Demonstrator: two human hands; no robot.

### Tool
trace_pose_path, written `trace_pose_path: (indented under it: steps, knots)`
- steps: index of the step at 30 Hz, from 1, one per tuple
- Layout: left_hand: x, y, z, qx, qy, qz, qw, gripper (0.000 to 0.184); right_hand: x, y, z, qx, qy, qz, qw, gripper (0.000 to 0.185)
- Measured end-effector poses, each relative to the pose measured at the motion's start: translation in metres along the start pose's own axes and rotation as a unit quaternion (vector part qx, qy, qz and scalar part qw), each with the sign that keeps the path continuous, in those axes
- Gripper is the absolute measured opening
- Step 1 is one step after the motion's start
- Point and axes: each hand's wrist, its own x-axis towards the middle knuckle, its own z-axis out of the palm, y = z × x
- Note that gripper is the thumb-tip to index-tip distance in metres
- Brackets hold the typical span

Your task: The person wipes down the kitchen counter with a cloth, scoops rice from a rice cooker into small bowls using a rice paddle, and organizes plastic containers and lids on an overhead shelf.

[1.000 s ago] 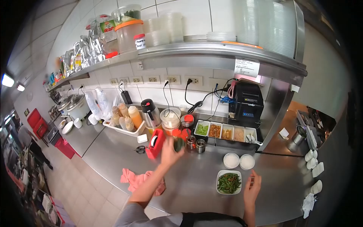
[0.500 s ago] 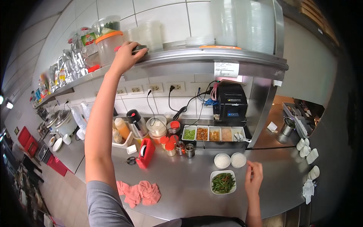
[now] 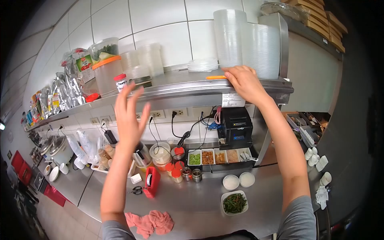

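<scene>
My left hand (image 3: 131,114) is raised before the shelf's front edge, fingers spread and holding nothing. Just behind its fingertips stand a small red-capped jar (image 3: 121,83) with handwriting on it and a low dark stack (image 3: 142,82) I cannot identify. At the right part of the shelf, my right hand (image 3: 245,83) is closed over the right end of a thin orange pen (image 3: 215,77) lying along the edge; its fingers partly hide the pen. Clear lids (image 3: 203,65) and tall stacks of clear plastic containers (image 3: 231,38) stand behind that hand.
Below the metal shelf (image 3: 180,90) sit a black printer (image 3: 237,126) and a row of topping trays (image 3: 208,157). On the counter are two white-filled tubs (image 3: 231,182), a bowl of green beans (image 3: 235,203), a red tape dispenser (image 3: 151,182), scissors (image 3: 137,190) and a pink cloth (image 3: 150,223).
My left hand has come off the dark stack and opened in front of the shelf. My right hand has risen from beside the bowl to the orange pen. The view has tilted upward.
</scene>
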Motion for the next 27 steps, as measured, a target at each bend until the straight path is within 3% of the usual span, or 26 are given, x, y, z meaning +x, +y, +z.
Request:
trace_pose_path:
  steps: [1, 5, 7, 9, 12, 13, 14, 15, 18, 19, 20, 21, 22, 25, 27]
  knots:
    - [-0.017, 0.014, -0.015, -0.022, -0.020, -0.003, 1.000, 0.039, 0.004, -0.001, 0.000, 0.010, -0.073, 0.035, 0.997, 0.033]
    - [-0.116, 0.062, -0.059, -0.082, -0.102, 0.006, 0.991, 0.033, 0.003, 0.015, 0.015, 0.082, -0.034, -0.010, 0.996, 0.026]
    - [-0.166, 0.082, -0.073, -0.098, -0.156, -0.014, 0.983, 0.033, 0.002, 0.020, 0.019, 0.054, 0.016, -0.084, 0.995, 0.024]
    - [-0.216, 0.101, -0.086, -0.105, -0.201, -0.056, 0.972, 0.033, -0.004, 0.014, 0.011, 0.030, 0.176, -0.171, 0.969, 0.029]
    - [-0.289, 0.126, -0.104, -0.106, -0.246, -0.176, 0.947, 0.030, -0.052, -0.022, -0.027, 0.194, 0.293, -0.125, 0.928, 0.022]
    - [-0.312, 0.137, -0.112, -0.103, -0.253, -0.232, 0.934, 0.027, -0.080, -0.025, -0.035, 0.249, 0.275, -0.057, 0.927, 0.024]
    - [-0.331, 0.151, -0.122, -0.107, -0.247, -0.313, 0.911, 0.023, -0.107, -0.025, -0.035, 0.218, 0.286, -0.010, 0.933, 0.029]
    - [-0.348, 0.163, -0.132, -0.108, -0.237, -0.393, 0.882, 0.021, -0.138, -0.023, -0.019, 0.204, 0.271, 0.031, 0.940, 0.036]
    - [-0.393, 0.182, -0.158, -0.069, -0.213, -0.475, 0.851, 0.019, -0.236, -0.037, 0.055, 0.160, 0.136, 0.153, 0.966, 0.064]
    - [-0.393, 0.183, -0.161, -0.064, -0.222, -0.470, 0.852, 0.019, -0.271, -0.043, 0.093, 0.164, 0.049, 0.193, 0.966, 0.071]
    - [-0.392, 0.183, -0.166, -0.058, -0.230, -0.465, 0.853, 0.020, -0.292, -0.063, 0.113, 0.255, -0.006, 0.254, 0.933, 0.071]
    - [-0.390, 0.181, -0.172, -0.050, -0.239, -0.459, 0.854, 0.020, -0.306, -0.071, 0.138, 0.238, -0.001, 0.212, 0.948, 0.064]
    - [-0.384, 0.176, -0.174, -0.014, -0.247, -0.424, 0.871, 0.020, -0.302, -0.084, 0.141, 0.233, -0.075, 0.236, 0.941, 0.056]
    - [-0.364, 0.161, -0.180, 0.038, -0.212, -0.376, 0.901, 0.020, -0.275, -0.076, 0.185, 0.113, -0.101, 0.201, 0.968, 0.043]
    - [-0.361, 0.157, -0.186, 0.031, -0.181, -0.392, 0.902, 0.021, -0.252, -0.049, 0.234, -0.186, -0.118, 0.072, 0.973, 0.038]
